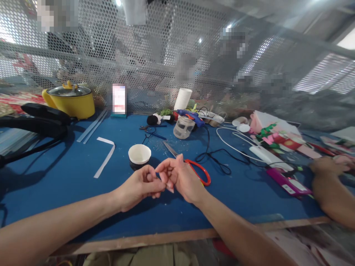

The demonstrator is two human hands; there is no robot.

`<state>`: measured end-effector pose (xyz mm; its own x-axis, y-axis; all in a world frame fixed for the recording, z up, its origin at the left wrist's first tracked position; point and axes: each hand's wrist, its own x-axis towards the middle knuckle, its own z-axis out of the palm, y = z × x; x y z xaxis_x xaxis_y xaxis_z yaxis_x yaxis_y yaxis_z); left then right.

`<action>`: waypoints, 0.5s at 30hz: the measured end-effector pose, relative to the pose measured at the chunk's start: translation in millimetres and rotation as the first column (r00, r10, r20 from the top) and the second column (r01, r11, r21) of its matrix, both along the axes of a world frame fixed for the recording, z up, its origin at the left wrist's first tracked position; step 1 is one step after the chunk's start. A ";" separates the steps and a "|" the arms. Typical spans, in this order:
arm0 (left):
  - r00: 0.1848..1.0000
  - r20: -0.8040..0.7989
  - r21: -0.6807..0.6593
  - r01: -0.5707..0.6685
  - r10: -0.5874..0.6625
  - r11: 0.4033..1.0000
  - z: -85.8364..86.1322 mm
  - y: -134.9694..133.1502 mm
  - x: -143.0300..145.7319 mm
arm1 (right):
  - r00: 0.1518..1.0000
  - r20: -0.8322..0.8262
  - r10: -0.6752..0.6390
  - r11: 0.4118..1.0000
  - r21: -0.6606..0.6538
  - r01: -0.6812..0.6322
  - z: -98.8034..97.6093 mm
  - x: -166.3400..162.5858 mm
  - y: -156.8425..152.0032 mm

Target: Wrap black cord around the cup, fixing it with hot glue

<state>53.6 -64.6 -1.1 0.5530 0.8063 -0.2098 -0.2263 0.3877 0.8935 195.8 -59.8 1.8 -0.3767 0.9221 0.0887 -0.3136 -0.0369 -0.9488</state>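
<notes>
My left hand [141, 186] is over the front middle of the blue table, its thumb and fingers pinched together. Whatever it pinches, if anything, is too small to make out. Touching its fingertips is my right hand [187, 181], with loosely bent fingers apart and the thumb raised; no object shows in it. Just beyond the left hand stands a small white cup with a dark lower part [139, 154]. Scissors with red-orange handles [203, 180] lie behind and beside the right hand, partly hidden by it, blades pointing away.
A bent white strip [110, 155] lies left. Behind are pliers [152, 131], a clear jar [183, 128], a blue glue gun [191, 116], a phone [119, 99] and a yellow pot [77, 105]. Cables [219, 160] and a purple box [288, 183] lie right, near another person's arm [331, 192].
</notes>
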 end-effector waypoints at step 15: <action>0.956 -0.293 0.058 0.047 -0.028 0.997 -5.3 -0.8 -0.1 | 0.956 0.146 -0.253 0.940 0.272 0.207 4.4 12.3 2.0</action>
